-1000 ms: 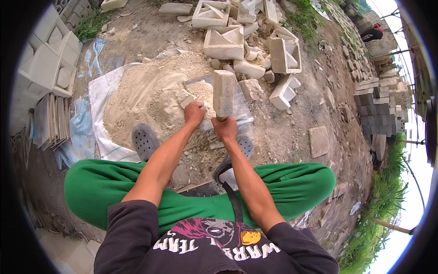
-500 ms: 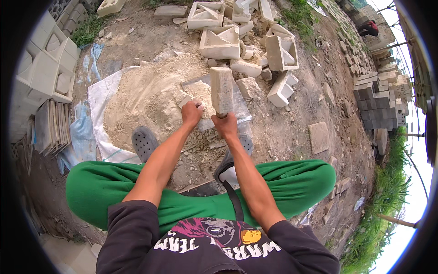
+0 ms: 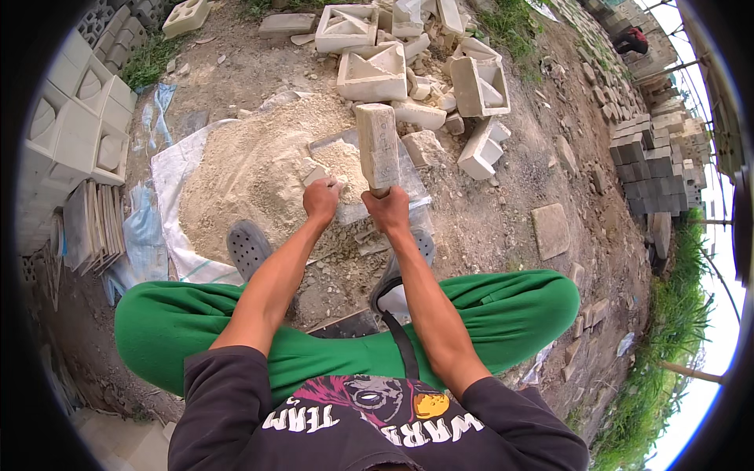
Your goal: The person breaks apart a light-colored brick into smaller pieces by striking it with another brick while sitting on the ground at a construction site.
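My right hand [image 3: 388,209] is closed round the short handle of a mallet [image 3: 378,145] with a long, blocky, pale dusty head. The head stands up beyond my fist. To its left, my left hand [image 3: 321,199] is closed, its fingers at a small pale chunk of broken block [image 3: 316,174]. That chunk is over a heap of crushed pale rubble [image 3: 243,169], which is spread on a white woven sack [image 3: 169,169]. A clear plastic sheet [image 3: 410,179] lies under the rubble's right side, partly hidden by the mallet.
Broken hollow blocks [image 3: 372,74] are piled beyond the mallet. Pale moulded blocks [image 3: 72,118] and thin boards [image 3: 98,226] stand at the left. Grey bricks [image 3: 648,169] are stacked at the right. A flat slab [image 3: 550,231] lies on the ground. Another person [image 3: 632,39] is far off at upper right.
The mallet head has risen slightly in the picture, still in my right hand. My left hand has shifted a little left with the chunk. The whole view has moved slightly.
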Available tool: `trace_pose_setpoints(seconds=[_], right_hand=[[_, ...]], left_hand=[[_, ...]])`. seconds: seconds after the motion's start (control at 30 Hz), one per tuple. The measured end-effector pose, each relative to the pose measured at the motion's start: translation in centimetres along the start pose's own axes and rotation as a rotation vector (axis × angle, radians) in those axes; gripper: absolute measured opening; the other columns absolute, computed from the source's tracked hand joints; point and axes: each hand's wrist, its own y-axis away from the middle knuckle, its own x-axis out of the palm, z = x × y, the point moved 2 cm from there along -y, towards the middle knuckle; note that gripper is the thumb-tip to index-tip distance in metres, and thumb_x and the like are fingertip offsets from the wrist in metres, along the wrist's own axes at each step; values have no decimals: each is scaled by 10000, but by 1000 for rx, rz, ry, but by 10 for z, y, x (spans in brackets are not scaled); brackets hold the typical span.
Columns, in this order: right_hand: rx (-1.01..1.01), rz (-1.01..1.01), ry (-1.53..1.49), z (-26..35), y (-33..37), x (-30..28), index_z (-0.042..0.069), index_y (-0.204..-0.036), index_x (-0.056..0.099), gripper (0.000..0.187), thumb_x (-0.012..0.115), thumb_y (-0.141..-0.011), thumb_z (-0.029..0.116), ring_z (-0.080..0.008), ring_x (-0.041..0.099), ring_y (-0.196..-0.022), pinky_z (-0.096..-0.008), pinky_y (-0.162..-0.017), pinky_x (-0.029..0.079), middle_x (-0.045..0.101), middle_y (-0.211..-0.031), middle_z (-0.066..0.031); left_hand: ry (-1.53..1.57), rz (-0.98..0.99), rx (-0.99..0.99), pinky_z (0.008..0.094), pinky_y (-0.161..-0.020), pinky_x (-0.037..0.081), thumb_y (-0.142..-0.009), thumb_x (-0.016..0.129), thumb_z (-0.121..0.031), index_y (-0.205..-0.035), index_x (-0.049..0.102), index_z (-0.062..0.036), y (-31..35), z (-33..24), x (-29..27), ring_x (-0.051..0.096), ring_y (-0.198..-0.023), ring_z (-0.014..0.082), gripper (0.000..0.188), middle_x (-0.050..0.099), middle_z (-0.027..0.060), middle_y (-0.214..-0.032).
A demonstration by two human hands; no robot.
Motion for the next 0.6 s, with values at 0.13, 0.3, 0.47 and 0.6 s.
trace_pose_setpoints(seconds=[0.13,0.3,0.47,0.6], right_hand=[[6,5,65,-34,15,18,-24,-906,724,407,756,-697,324,-342,730,-768,-428,-697,554,711,-805,-245],[192,122,155,-44,6,11,-67,-915,703,484,768,-665,342,-380,723,-843,-422,-741,569,715,-862,-276],[-96,-171,-53,2,4,-6,-44,-803,673,317,744,-717,252,-264,676,-560,-391,-580,527,678,-638,-169],[-50,-86,-79,-10,7,11,-49,-844,701,375,753,-693,289,-271,688,-577,-390,-592,533,690,-673,-158]], left_hand=[[2,-8,-21,425,-752,545,-839,740,-354,-946,791,-145,2,-3,1,700,-853,343,241,740,123,-944],[31,-78,60,430,-759,545,-856,722,-337,-940,791,-156,0,5,0,694,-865,342,211,738,105,-967],[-32,-30,131,425,-781,544,-866,708,-299,-951,789,-156,0,0,-3,692,-890,330,184,734,96,-988],[-44,-30,135,426,-789,542,-861,711,-280,-959,792,-169,-3,4,-2,693,-898,322,168,734,99,-985]])
